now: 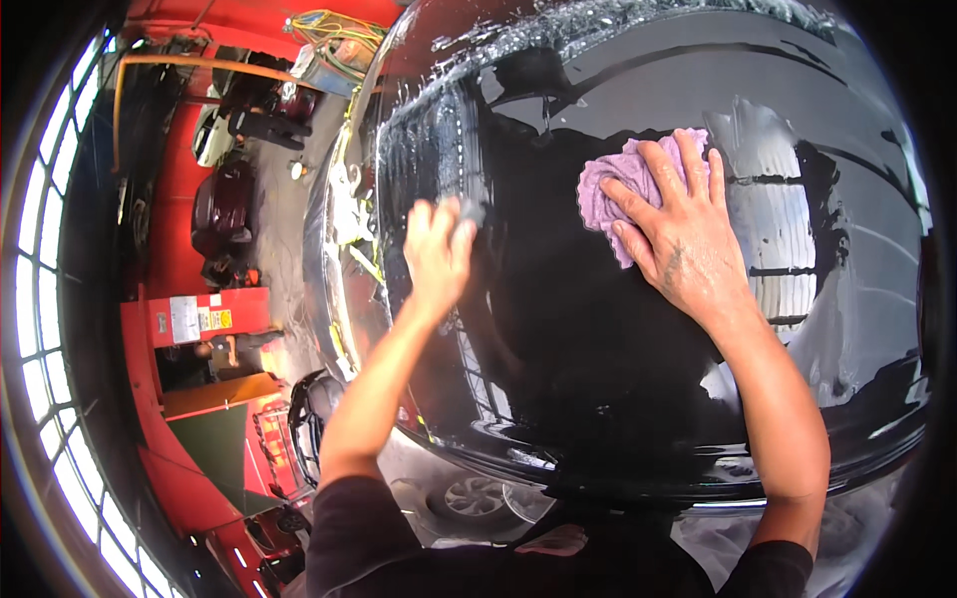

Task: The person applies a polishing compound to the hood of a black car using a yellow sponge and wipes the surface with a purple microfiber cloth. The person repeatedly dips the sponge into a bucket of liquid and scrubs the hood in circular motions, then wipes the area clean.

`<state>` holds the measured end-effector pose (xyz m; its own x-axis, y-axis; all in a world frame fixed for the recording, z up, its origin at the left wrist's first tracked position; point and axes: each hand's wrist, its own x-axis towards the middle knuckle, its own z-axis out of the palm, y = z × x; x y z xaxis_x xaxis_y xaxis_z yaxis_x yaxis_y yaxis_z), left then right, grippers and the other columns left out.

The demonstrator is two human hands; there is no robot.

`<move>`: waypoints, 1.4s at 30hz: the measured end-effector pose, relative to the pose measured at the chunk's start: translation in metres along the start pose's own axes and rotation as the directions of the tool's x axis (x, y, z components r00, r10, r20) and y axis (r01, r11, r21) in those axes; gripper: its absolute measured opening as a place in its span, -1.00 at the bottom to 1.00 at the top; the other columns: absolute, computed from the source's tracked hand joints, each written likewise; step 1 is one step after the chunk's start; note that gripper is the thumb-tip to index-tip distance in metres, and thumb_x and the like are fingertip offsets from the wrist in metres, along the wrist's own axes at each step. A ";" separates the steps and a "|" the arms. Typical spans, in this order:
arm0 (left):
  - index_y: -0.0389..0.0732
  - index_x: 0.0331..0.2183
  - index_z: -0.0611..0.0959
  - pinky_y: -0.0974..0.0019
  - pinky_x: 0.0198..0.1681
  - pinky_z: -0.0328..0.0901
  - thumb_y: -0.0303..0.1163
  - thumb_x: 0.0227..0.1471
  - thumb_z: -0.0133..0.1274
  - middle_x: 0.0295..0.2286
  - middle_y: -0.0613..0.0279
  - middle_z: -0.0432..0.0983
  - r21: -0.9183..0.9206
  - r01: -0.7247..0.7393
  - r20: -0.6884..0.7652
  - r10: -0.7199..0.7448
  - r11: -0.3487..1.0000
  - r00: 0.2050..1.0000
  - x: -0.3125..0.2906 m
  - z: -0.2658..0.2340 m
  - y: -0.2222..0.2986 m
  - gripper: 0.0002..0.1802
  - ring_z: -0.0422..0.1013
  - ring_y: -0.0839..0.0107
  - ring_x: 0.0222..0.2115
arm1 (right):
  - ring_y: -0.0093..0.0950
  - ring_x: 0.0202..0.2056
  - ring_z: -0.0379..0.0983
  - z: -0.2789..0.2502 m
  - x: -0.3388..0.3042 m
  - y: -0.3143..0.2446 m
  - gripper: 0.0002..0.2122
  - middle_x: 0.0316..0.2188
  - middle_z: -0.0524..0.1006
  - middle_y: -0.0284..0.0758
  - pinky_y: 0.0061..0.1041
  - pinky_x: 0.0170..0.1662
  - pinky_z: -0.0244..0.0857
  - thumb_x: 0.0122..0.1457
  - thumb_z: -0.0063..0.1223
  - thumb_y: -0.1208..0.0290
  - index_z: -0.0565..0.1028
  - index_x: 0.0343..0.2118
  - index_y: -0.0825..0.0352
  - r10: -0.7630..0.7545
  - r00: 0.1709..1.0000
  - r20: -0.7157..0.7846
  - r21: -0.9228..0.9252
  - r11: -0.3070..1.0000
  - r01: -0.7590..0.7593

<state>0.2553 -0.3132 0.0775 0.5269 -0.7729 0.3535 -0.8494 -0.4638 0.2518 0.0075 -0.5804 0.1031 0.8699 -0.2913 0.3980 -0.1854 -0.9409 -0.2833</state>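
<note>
A broad, glossy black car panel (568,339) lies wet in front of me and mirrors the surroundings. My right hand (683,234) rests on a crumpled purple cloth (623,174), pressing it to the panel with spread, slightly bent fingers. Further left, my left hand (437,249) pinches a small grey block (474,212) against the panel's left side. Most of that block is hidden by the fingers, so its exact kind cannot be made out. Whitish wet streaks (439,120) run over the panel above my left hand.
Along the panel's left edge runs strips of light and yellowish tape (349,229). Below its near edge a car wheel (474,495) shows. Off to the left are a dark red car (221,209), a person in dark clothes (269,128), coiled hoses (339,30) and red workshop walls.
</note>
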 end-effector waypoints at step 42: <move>-0.23 0.00 0.68 -0.11 -0.01 0.39 -0.23 0.22 0.22 -0.15 -0.13 0.50 0.033 -0.048 -0.094 0.051 0.998 0.994 0.036 0.019 0.040 -0.61 0.47 -0.14 -0.11 | 0.16 0.41 0.12 -0.002 0.002 0.006 -0.60 0.30 0.37 -0.12 0.35 0.43 0.00 0.25 0.31 0.27 0.62 0.17 0.04 0.005 1.000 -0.015 0.044 0.999 -0.004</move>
<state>0.2398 -0.3675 0.0833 0.4832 -0.7514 0.4494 -0.8744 -0.4399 0.2047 0.0077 -0.5867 0.1039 0.8621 -0.2985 0.4094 -0.1691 -0.9312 -0.3229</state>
